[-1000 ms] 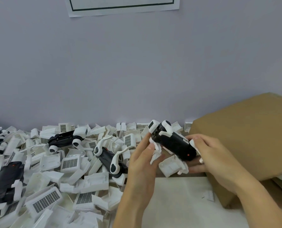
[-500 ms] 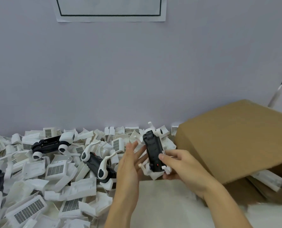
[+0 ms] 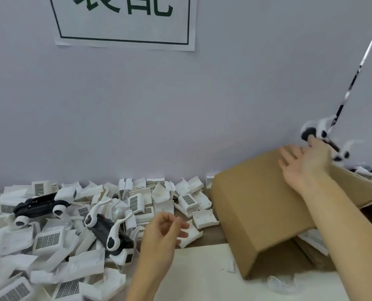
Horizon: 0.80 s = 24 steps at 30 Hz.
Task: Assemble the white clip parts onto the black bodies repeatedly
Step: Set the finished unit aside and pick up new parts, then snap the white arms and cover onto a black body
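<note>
Cardboard box [image 3: 256, 213], brown, at 3 o'clock; right hand [image 3: 304, 168] above its far edge at 2 o'clock, fingers spread apart, gripping nothing visible; a blurred assembled piece [image 3: 324, 137] just beyond the fingertips, contact unclear. Heap of white clip parts [image 3: 50, 237], 8 to 10 o'clock. Black body [image 3: 111, 233] with white arms fitted, at 9 o'clock from the left hand [image 3: 163, 233], just beside it, long axis from 10 to 4 o'clock; the left hand is nearer, fingers loosely curled, empty. Second black body [image 3: 37, 206], further toward 10 o'clock.
</note>
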Motion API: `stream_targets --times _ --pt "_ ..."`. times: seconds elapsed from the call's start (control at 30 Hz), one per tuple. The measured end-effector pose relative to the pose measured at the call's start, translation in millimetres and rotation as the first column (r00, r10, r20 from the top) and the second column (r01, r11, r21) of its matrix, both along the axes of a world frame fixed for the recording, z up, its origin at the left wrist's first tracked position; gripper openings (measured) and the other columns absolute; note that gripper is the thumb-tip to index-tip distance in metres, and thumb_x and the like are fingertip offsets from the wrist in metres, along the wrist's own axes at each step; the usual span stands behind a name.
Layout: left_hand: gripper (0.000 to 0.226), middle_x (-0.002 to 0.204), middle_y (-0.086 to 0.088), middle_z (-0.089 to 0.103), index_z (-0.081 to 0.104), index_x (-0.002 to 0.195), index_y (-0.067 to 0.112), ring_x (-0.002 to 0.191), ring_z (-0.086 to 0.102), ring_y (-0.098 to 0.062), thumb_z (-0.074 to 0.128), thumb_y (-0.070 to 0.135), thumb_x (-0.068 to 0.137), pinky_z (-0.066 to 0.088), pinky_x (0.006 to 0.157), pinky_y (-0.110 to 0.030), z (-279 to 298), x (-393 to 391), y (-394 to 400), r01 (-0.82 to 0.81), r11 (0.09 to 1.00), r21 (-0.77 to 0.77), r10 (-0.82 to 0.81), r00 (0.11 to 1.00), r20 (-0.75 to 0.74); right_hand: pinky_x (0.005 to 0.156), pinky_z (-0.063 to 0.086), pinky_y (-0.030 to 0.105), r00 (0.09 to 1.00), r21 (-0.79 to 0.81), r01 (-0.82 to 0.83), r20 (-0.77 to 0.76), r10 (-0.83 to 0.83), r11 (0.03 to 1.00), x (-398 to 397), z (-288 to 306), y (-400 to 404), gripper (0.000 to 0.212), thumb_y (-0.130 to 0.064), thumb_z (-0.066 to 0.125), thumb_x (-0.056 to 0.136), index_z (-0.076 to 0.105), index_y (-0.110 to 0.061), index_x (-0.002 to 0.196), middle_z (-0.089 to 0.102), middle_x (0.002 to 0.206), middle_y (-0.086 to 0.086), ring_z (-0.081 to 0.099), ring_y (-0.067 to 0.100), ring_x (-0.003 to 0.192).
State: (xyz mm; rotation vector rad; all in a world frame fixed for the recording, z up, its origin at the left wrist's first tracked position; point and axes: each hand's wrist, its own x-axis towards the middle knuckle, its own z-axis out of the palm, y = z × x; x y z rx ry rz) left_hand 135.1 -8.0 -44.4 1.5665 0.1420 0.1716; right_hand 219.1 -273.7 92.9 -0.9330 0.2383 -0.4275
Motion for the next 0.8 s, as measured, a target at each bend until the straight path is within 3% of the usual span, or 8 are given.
stream_targets --times 0.07,0.17,0.3,0.4,0.5,0.67,0.73,0.8 --pt "0.014 0.082 -0.005 0.078 0.055 0.095 0.003 0.068 0.070 -0.015 0.053 0.014 0.104 0.055 0.072 -0.040 5 -3 -3 0.020 0.999 0.027 -0.020 1.000 0.001 0.115 0.031 0.039 0.997 -0.149 -0.073 -0.010 0.072 0.986 -14 -17 20 0.039 -0.024 0.035 0.107 0.043 -0.020 0.145 0.049 0.152 0.005 0.052 0.024 0.135" --pt "0.016 0.082 -0.007 0.077 0.056 0.097 0.005 0.069 0.070 -0.014 0.046 0.013 0.107 0.054 0.068 -0.031 22 -9 -6 0.008 0.998 0.055 -0.010 0.999 0.041 0.084 0.052 0.035 0.972 -0.280 -0.235 -0.052 0.230 0.931 -46 -50 67 0.024 -0.011 0.051 0.102 0.064 -0.010 0.122 0.075 0.114 0.007 0.074 0.023 0.100" --pt "0.025 0.086 -0.006 0.076 0.064 0.094 0.015 0.078 0.072 -0.016 0.044 0.005 0.106 0.054 0.068 -0.020 59 -15 0 -0.013 0.961 0.277 -0.043 0.980 0.194 0.067 0.050 0.033 0.919 -0.345 -0.394 -0.155 0.362 0.852 -75 -94 124 0.021 -0.010 0.055 0.100 0.076 -0.017 0.100 0.079 0.091 0.008 0.076 0.024 0.077" --pt "0.021 0.096 0.018 0.070 0.060 0.104 0.041 0.092 0.065 0.001 0.053 0.022 0.103 0.054 0.079 -0.019 85 -12 30 -0.035 0.741 0.671 -0.149 0.965 0.214 0.063 0.050 0.034 0.884 -0.337 -0.466 -0.222 0.412 0.818 -77 -121 141 0.024 -0.007 0.055 0.101 0.077 -0.015 0.096 0.078 0.082 0.009 0.074 0.024 0.066" --pt "0.030 0.121 0.011 0.064 0.055 0.129 0.030 0.113 0.059 -0.011 0.049 0.017 0.103 0.052 0.096 -0.037 110 4 79 -0.085 0.422 0.903 -0.111 0.983 0.145 0.062 0.050 0.033 0.877 -0.404 -0.475 -0.285 0.386 0.782 -72 -133 141 0.028 -0.002 0.050 0.103 0.075 -0.014 0.101 0.077 0.077 0.004 0.073 0.021 0.062" --pt "0.055 0.125 -0.011 0.054 0.032 0.144 0.012 0.111 0.050 -0.030 0.046 0.000 0.092 0.049 0.092 -0.041 128 41 169 0.091 0.086 0.992 0.216 0.970 -0.108 0.062 0.047 0.034 0.882 -0.409 -0.464 -0.290 0.370 0.786 -71 -137 140 0.029 0.000 0.049 0.102 0.075 -0.012 0.099 0.076 0.076 0.006 0.070 0.018 0.057" --pt "0.058 0.123 -0.013 0.055 0.027 0.148 0.010 0.111 0.049 -0.030 0.045 0.000 0.093 0.048 0.093 -0.040 124 50 199 0.242 0.020 0.970 0.290 0.927 -0.237 0.062 0.046 0.033 0.883 -0.424 -0.463 -0.294 0.366 0.778 -72 -137 141 0.029 -0.001 0.049 0.101 0.075 -0.014 0.098 0.076 0.075 0.005 0.070 0.016 0.056" --pt "0.058 0.118 -0.012 0.058 0.024 0.150 0.010 0.103 0.054 -0.028 0.045 0.004 0.096 0.048 0.080 -0.033 118 53 221 0.432 -0.005 0.902 0.333 0.851 -0.405 0.062 0.046 0.032 0.881 -0.436 -0.467 -0.297 0.367 0.769 -73 -137 143 0.028 0.000 0.050 0.101 0.075 -0.014 0.098 0.076 0.076 0.004 0.070 0.017 0.058"
